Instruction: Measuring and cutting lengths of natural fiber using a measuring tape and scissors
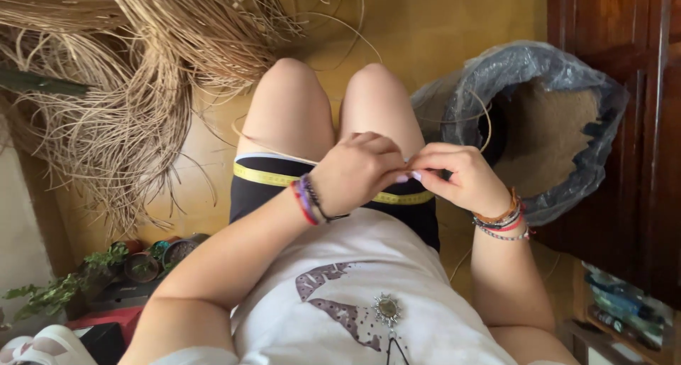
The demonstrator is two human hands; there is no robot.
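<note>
Head view, both hands, left [358,170], right [457,175], fingertips meeting, pinching a thin straw strand [269,146] above lap

A plastic-wrapped woven basket [546,124] stands right, small potted plants [142,262] left, dark wooden door [638,88] beyond.

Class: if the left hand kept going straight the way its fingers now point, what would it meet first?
The left hand points toward the right hand; their fingertips already nearly touch, so it would probably meet those fingers first.
</note>
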